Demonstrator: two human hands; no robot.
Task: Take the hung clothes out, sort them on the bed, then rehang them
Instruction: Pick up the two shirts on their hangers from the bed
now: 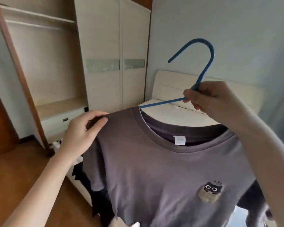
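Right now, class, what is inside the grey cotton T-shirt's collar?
A thin blue hanger enters the grey T-shirt's collar; a white label shows inside. The hanger's shoulders are covered by fabric.

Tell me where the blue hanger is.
In the head view, right of centre: the right hand grips the hanger at its neck, hook up. One arm is tucked inside the grey T-shirt collar, with the headboard behind.

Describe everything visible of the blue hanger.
The blue hanger looks like thin plastic-coated wire, held roughly upright, its open hook curving leftward. The right hand grips its neck below the hook. One arm slopes down-left into the collar of the grey T-shirt; the rest is hidden inside the shirt.
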